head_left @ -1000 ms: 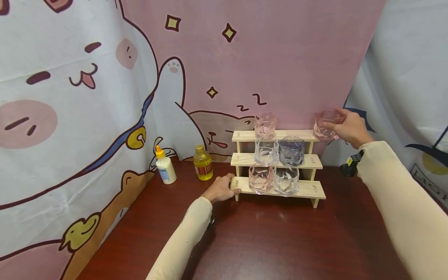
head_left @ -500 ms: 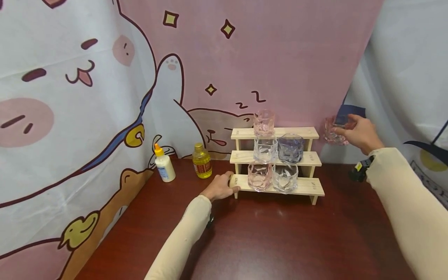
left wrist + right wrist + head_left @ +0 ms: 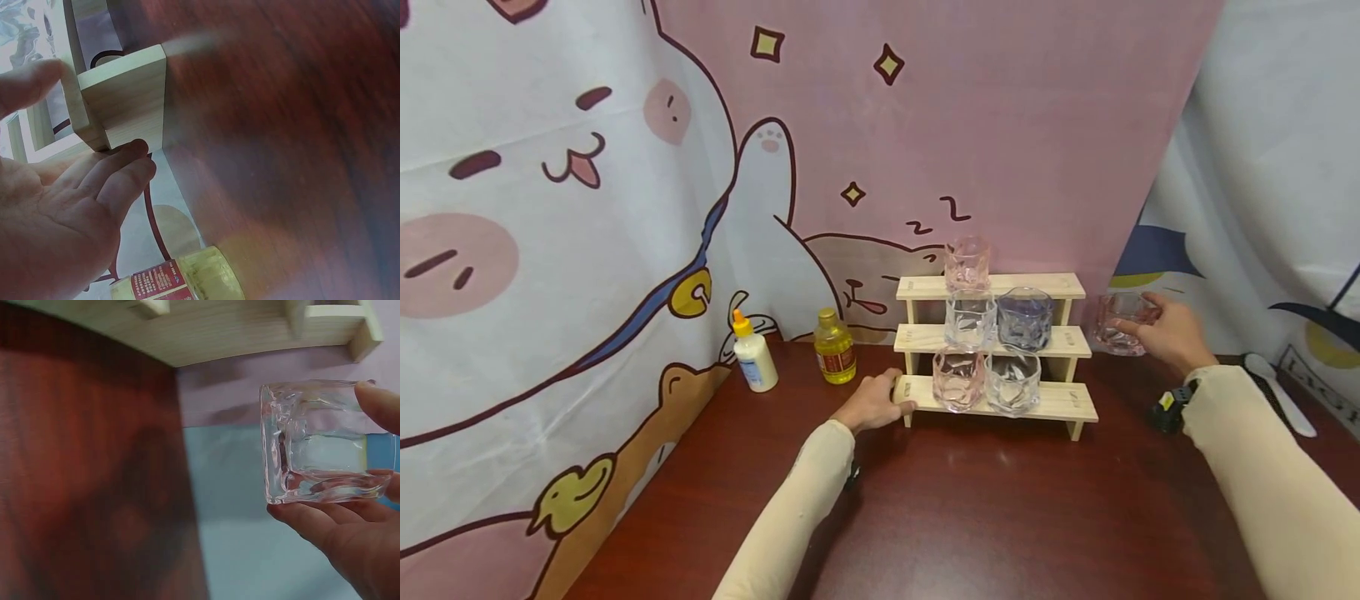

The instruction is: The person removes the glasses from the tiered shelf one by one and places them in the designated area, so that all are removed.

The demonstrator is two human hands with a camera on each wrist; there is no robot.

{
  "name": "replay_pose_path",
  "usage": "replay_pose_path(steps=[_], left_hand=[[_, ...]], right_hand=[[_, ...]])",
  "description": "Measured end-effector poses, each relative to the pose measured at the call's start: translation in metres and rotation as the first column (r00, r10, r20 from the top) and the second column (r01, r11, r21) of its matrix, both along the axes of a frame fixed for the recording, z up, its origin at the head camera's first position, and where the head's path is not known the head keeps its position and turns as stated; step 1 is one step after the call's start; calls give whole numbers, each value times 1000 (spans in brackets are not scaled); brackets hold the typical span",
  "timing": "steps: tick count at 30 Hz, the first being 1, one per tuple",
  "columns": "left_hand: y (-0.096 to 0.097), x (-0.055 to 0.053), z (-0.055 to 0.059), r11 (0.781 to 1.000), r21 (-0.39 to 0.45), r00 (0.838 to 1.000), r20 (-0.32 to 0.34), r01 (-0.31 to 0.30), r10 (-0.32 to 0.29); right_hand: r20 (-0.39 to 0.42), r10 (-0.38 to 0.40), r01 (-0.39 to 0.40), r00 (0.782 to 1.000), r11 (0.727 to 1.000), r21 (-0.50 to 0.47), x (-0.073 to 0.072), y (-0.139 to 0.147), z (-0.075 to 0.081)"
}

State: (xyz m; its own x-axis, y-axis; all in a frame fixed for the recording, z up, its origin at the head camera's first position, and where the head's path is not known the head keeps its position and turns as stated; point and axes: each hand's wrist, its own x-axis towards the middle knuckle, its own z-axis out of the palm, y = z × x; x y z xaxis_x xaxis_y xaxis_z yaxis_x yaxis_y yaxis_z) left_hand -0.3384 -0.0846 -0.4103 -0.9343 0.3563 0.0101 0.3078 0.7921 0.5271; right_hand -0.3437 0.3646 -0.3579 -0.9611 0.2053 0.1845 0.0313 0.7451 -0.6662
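Observation:
A tiered wooden display stand [image 3: 917,337] bears several faceted glasses. On its top step stands a pink glass [image 3: 967,265]; the middle step has a clear glass [image 3: 970,321] and a blue-grey glass [image 3: 1026,320]. The bottom step carries another pink glass [image 3: 958,381] and a clear glass [image 3: 1012,383]. My left hand [image 3: 871,402] grips the left end of the bottom step, thumb and fingers on either side of the board. To the stand's right, my right hand [image 3: 1176,333] holds a pink-tinted glass [image 3: 325,440] between thumb and fingers, above the table.
A yellow oil bottle [image 3: 835,348] and a white glue bottle [image 3: 755,353] with an orange cap stand left of the stand. Behind my right forearm lies a white spoon [image 3: 1279,394]. Printed cloth [image 3: 1037,125] hangs behind the dark red table [image 3: 1000,517].
My right hand has carried the pink glass from beside the top step to the right, then down towards the table. My left hand keeps its grip on the stand.

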Motion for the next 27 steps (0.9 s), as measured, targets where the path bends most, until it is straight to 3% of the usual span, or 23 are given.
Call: replay_pose_path(steps=[6,14,20,27], left_hand=[[0,-1,-1,1000,2,1000,1,10,-10],[-1,-2,-1,1000,5,1000,13,2,-2],[-2,-2,-2,1000,6,1000,16,3,-3],[-1,-1,-2,1000,14,1000,5,7,-7]], right_hand=[[43,24,-21,999,997,-70,2,3,-29],[141,164,-156,976,985,-68,2,10,-55],[180,248,-228,952,966,-125,1,10,-61],[156,278,-253,948,954,-164,2,8,-59]])
